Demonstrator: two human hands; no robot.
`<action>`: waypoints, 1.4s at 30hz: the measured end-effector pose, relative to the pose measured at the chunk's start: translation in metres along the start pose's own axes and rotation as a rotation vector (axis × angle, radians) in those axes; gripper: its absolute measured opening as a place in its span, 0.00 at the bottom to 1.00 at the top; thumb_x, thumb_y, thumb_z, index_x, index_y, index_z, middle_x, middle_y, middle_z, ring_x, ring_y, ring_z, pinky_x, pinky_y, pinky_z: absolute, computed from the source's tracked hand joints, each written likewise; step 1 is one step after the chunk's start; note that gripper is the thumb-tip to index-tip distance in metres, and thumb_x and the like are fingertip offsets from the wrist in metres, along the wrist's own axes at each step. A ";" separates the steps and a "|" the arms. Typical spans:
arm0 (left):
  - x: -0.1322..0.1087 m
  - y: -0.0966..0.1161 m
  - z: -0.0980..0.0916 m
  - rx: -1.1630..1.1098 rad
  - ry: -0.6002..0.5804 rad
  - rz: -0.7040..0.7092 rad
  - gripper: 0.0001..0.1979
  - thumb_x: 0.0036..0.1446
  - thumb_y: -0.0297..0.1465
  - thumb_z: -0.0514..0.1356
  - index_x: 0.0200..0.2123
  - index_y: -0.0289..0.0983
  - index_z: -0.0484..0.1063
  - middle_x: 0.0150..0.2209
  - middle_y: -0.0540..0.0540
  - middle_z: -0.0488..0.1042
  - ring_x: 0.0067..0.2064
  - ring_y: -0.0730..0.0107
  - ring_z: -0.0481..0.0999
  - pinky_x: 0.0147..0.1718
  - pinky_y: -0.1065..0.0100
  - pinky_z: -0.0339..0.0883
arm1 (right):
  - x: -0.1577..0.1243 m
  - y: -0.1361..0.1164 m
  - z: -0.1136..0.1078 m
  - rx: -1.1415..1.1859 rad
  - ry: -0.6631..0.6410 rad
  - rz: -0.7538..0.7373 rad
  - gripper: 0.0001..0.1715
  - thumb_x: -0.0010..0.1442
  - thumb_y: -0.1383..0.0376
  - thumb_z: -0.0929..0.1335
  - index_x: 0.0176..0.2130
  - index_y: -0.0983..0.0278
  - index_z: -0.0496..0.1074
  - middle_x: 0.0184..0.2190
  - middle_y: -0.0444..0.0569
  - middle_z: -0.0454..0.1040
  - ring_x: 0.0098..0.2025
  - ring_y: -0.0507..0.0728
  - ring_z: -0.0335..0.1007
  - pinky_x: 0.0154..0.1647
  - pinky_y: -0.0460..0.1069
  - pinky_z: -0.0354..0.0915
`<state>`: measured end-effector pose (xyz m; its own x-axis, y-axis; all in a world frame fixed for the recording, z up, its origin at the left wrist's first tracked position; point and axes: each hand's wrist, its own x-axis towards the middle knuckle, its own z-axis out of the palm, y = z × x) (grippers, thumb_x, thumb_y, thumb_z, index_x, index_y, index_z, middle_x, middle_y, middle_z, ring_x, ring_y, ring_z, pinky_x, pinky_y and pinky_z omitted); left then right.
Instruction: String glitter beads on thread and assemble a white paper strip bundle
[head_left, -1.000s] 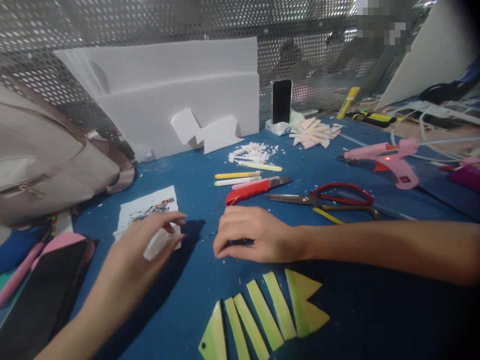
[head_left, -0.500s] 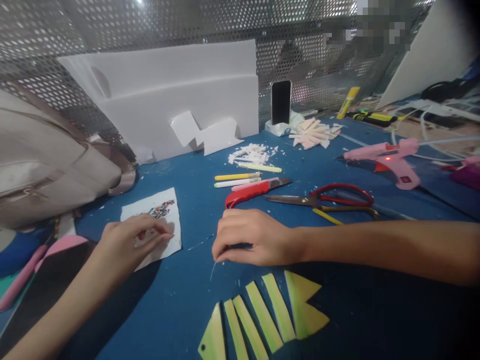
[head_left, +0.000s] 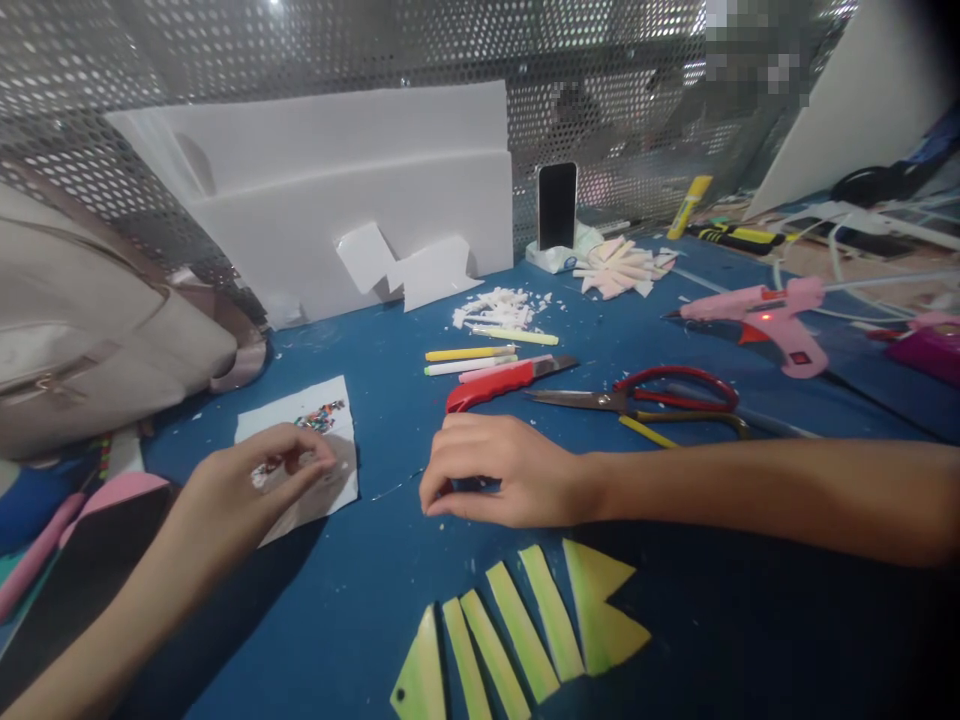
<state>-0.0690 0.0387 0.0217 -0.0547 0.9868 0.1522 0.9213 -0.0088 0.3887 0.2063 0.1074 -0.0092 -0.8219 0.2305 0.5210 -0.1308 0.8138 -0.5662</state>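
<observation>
My left hand [head_left: 251, 480] rests on a white paper sheet [head_left: 330, 440] strewn with tiny coloured beads [head_left: 319, 415]; its thumb and fingers pinch together over the beads, and what they hold is too small to make out. My right hand [head_left: 502, 470] lies curled on the blue table [head_left: 390, 590], fingertips pressed down on something dark and thin I cannot name; a fine thread [head_left: 394, 487] runs left from it. In front lies a yellow-green foam fish cut into strips [head_left: 517, 630].
A red utility knife [head_left: 506, 380], several markers [head_left: 472, 358], red-handled scissors [head_left: 652, 395] and a pink glue gun [head_left: 757, 315] lie beyond my hands. White foam boards [head_left: 337, 190] and a propped phone [head_left: 557, 205] stand at the back. A beige bag [head_left: 97, 330] sits left.
My left hand dropped from above the table onto the bead paper and closed into a pinch. The right hand stayed in place on the table.
</observation>
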 end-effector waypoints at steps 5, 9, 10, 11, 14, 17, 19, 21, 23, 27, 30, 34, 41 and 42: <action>-0.014 0.021 0.004 -0.345 0.016 -0.156 0.12 0.53 0.43 0.65 0.32 0.40 0.76 0.36 0.47 0.81 0.38 0.63 0.79 0.38 0.68 0.69 | 0.001 0.000 0.000 0.025 0.016 0.040 0.06 0.67 0.67 0.66 0.37 0.65 0.73 0.34 0.46 0.74 0.39 0.51 0.65 0.43 0.47 0.62; -0.029 0.040 0.024 -0.564 0.007 -0.162 0.07 0.54 0.36 0.66 0.30 0.40 0.75 0.29 0.50 0.79 0.32 0.70 0.76 0.32 0.72 0.70 | 0.001 -0.001 0.000 0.025 0.043 0.067 0.05 0.67 0.67 0.67 0.37 0.66 0.73 0.34 0.46 0.74 0.38 0.51 0.65 0.43 0.47 0.62; -0.033 0.045 0.028 -0.607 -0.027 -0.159 0.06 0.55 0.36 0.66 0.30 0.40 0.75 0.28 0.51 0.78 0.31 0.71 0.76 0.31 0.72 0.70 | 0.001 -0.001 0.000 0.021 0.050 0.071 0.05 0.66 0.67 0.67 0.37 0.66 0.73 0.34 0.46 0.74 0.38 0.51 0.65 0.43 0.47 0.62; -0.037 0.048 0.032 -0.646 -0.050 -0.150 0.07 0.54 0.36 0.66 0.29 0.40 0.74 0.28 0.51 0.78 0.30 0.72 0.76 0.30 0.73 0.70 | 0.001 -0.001 0.000 0.019 0.057 0.073 0.05 0.66 0.67 0.67 0.36 0.66 0.72 0.33 0.46 0.74 0.37 0.51 0.64 0.43 0.47 0.62; -0.046 0.057 0.037 -0.720 -0.076 -0.159 0.06 0.53 0.34 0.67 0.29 0.40 0.74 0.27 0.52 0.78 0.29 0.72 0.77 0.30 0.75 0.71 | 0.001 -0.002 0.000 0.022 0.078 0.067 0.05 0.65 0.68 0.68 0.35 0.66 0.72 0.32 0.45 0.73 0.36 0.51 0.64 0.42 0.47 0.61; -0.051 0.063 0.039 -0.738 -0.073 -0.144 0.04 0.52 0.32 0.67 0.30 0.41 0.74 0.28 0.53 0.79 0.29 0.73 0.78 0.31 0.76 0.73 | 0.001 -0.002 0.001 0.015 0.092 0.050 0.05 0.65 0.69 0.68 0.35 0.66 0.71 0.31 0.45 0.73 0.35 0.51 0.63 0.41 0.47 0.61; -0.053 0.065 0.040 -0.736 -0.053 -0.127 0.03 0.52 0.31 0.66 0.31 0.42 0.74 0.29 0.54 0.78 0.30 0.74 0.77 0.31 0.76 0.73 | 0.001 -0.002 0.001 0.001 0.095 0.038 0.05 0.65 0.69 0.67 0.35 0.66 0.71 0.31 0.45 0.72 0.35 0.51 0.62 0.41 0.47 0.61; -0.055 0.065 0.041 -0.724 -0.013 -0.119 0.03 0.53 0.30 0.65 0.31 0.43 0.73 0.29 0.54 0.78 0.30 0.74 0.77 0.31 0.77 0.73 | 0.001 -0.002 0.001 -0.009 0.092 0.030 0.05 0.65 0.69 0.67 0.35 0.65 0.71 0.31 0.44 0.72 0.34 0.51 0.62 0.41 0.47 0.60; -0.056 0.063 0.042 -0.683 0.007 -0.090 0.03 0.54 0.30 0.65 0.32 0.44 0.73 0.30 0.54 0.78 0.32 0.74 0.78 0.32 0.77 0.73 | 0.000 -0.003 0.001 -0.014 0.094 0.024 0.05 0.65 0.69 0.67 0.35 0.65 0.70 0.31 0.44 0.72 0.34 0.51 0.61 0.41 0.47 0.60; -0.057 0.059 0.042 -0.600 -0.003 -0.020 0.04 0.55 0.31 0.65 0.35 0.45 0.73 0.32 0.54 0.78 0.34 0.73 0.79 0.33 0.78 0.74 | 0.000 -0.003 0.001 -0.036 0.111 0.013 0.05 0.65 0.69 0.67 0.35 0.66 0.70 0.30 0.44 0.72 0.34 0.50 0.61 0.40 0.46 0.60; -0.056 0.058 0.041 -0.609 -0.029 -0.009 0.05 0.56 0.30 0.64 0.36 0.46 0.72 0.32 0.55 0.78 0.33 0.74 0.79 0.33 0.78 0.75 | 0.000 -0.002 0.002 -0.071 0.108 0.001 0.06 0.66 0.69 0.66 0.35 0.65 0.70 0.30 0.44 0.72 0.34 0.51 0.60 0.40 0.47 0.59; -0.055 0.060 0.042 -0.653 -0.063 -0.011 0.07 0.56 0.31 0.64 0.38 0.45 0.71 0.31 0.55 0.78 0.33 0.74 0.79 0.35 0.77 0.75 | 0.000 -0.001 0.003 -0.146 0.076 0.004 0.10 0.69 0.66 0.63 0.36 0.65 0.71 0.32 0.46 0.73 0.35 0.52 0.59 0.41 0.47 0.59; -0.055 0.062 0.043 -0.689 -0.066 -0.037 0.09 0.57 0.30 0.63 0.41 0.45 0.71 0.31 0.54 0.79 0.33 0.73 0.81 0.37 0.76 0.76 | -0.002 0.000 0.003 -0.222 0.077 0.007 0.10 0.70 0.66 0.63 0.38 0.65 0.72 0.34 0.46 0.74 0.36 0.53 0.60 0.41 0.47 0.58; -0.055 0.062 0.044 -0.693 -0.067 -0.040 0.09 0.56 0.29 0.63 0.41 0.44 0.71 0.30 0.54 0.79 0.33 0.73 0.81 0.37 0.75 0.77 | -0.003 0.000 0.003 -0.232 0.073 0.009 0.10 0.70 0.66 0.63 0.38 0.65 0.72 0.34 0.46 0.74 0.37 0.53 0.60 0.41 0.48 0.58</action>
<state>0.0083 -0.0092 -0.0020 -0.0391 0.9961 0.0785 0.4597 -0.0519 0.8866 0.2067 0.1053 -0.0127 -0.7793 0.2691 0.5660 0.0143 0.9106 -0.4131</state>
